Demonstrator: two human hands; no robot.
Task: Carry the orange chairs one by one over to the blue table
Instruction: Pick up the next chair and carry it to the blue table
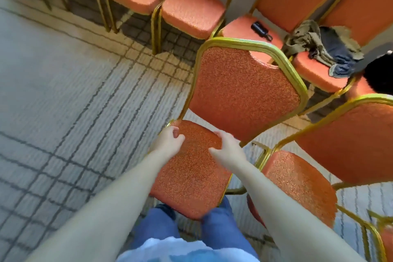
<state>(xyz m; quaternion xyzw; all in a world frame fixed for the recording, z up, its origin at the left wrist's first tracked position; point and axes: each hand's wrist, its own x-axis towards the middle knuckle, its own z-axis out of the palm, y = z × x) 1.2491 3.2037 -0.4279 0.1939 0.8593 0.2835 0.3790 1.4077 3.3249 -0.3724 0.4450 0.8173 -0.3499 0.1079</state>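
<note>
Orange chair is seen directly in front of the jeans, backrest turned away. Left hand is curled over the seat's rear left corner, beside the gold frame. Right hand is wrapped over the rear right edge, thumb laid on the cushion. Second chair is set just right of it, frames close; contact cannot be told. Row of chairs is lined up beyond the backrest, with a small black item and bundled cloth laid on two seats. Open carpet is found left of the chair.
</note>
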